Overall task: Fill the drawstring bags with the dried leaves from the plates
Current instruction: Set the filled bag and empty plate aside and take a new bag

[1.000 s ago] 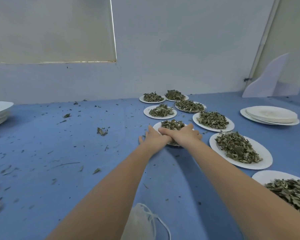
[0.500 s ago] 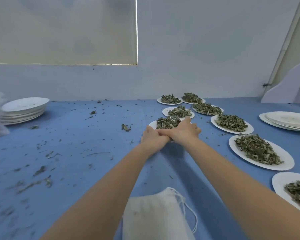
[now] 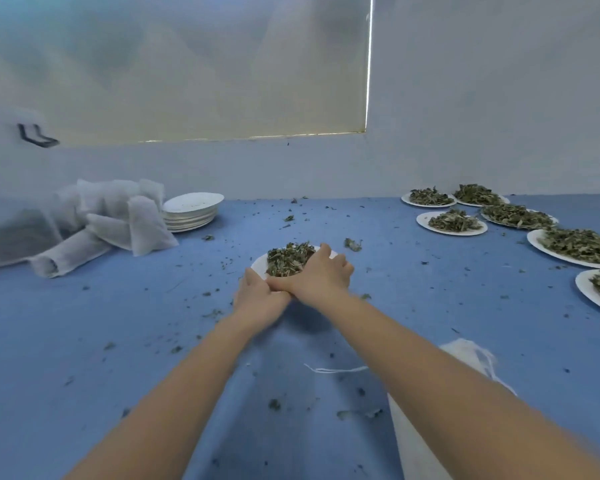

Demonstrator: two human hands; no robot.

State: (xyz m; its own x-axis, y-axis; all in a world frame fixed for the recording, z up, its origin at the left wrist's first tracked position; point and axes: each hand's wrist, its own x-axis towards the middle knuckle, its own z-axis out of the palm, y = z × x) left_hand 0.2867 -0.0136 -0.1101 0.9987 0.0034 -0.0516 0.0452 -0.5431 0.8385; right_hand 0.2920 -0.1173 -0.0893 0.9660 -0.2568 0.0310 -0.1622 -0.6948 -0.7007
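At mid-table, your left hand [image 3: 257, 296] and right hand [image 3: 314, 277] grip a paper plate [image 3: 258, 263] of dried leaves [image 3: 288, 259]; the empty drawstring bag [image 3: 426, 441] lies nearer you, beneath your right forearm

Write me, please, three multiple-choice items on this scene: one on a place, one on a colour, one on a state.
1. Where is the stack of empty plates?
A. far left, beside the filled bags
B. near right
C. under the arms

2. What colour is the table cover?
A. red
B. blue
C. green

3. What does the plate at the hands hold?
A. nothing
B. water
C. dried leaves

Answers: 1 A, it stands next to the white bags; 2 B, the cloth is blue throughout; 3 C, the left hand and right hand meet at a heaped plate.
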